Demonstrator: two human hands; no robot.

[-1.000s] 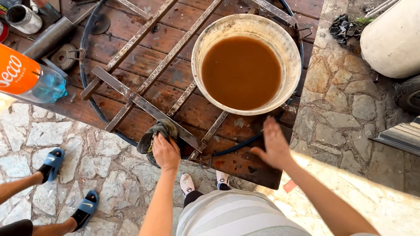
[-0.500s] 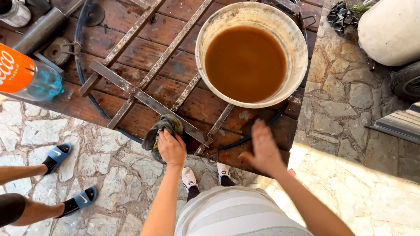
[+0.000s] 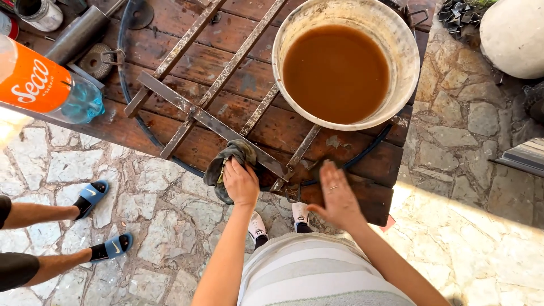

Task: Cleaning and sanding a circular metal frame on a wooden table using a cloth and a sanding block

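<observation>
A: Where is the left hand (image 3: 241, 182)?

B: At the near edge of the wooden table (image 3: 238, 122), fingers curled down and gripping a dark grey-green rag (image 3: 226, 160). The rag is bunched under the palm and hangs a little over the table edge on the left side of the hand.

A: And what is the rag against?

B: It presses on the near end of a rusty metal frame (image 3: 221, 122) that lies flat on the table, just where a flat bar crosses toward the right.

A: The right hand (image 3: 338, 196)?

B: To the right of the left one, spread wide with fingers fanned, holding nothing. It sits over the near table edge beside the frame's corner; whether it touches the wood, I cannot tell.

A: What lies farther off?

B: A round bucket (image 3: 402, 51) of brown liquid stands far right, partly on the frame. At the far left lies a plastic bottle (image 3: 54, 85) with an orange label. Another person's feet in blue sandals (image 3: 90, 194) stand on the stone paving at the near left.
</observation>
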